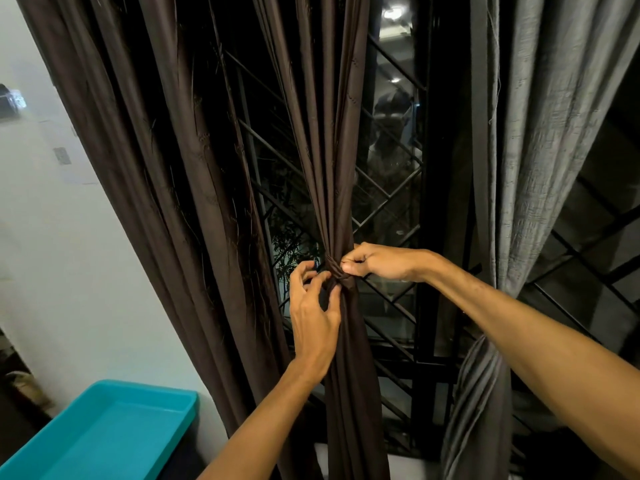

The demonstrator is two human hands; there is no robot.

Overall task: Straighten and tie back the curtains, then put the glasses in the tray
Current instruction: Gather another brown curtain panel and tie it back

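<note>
Teal tray (152,393) low left, by wall. Brown curtain (332,150) gathered mid-frame; left hand (313,320) fingers curled round bundle at tie band (334,270). Right hand (377,263) pinches band. Grey curtain (540,133) far right.

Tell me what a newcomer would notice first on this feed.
Dead centre, the right hand pinches the tie wrapped round the gathered brown curtain, while the left hand grips the bundle just below. A bright teal tray sits at bottom left, and a grey curtain hangs at the right, gathered in low down.
</note>
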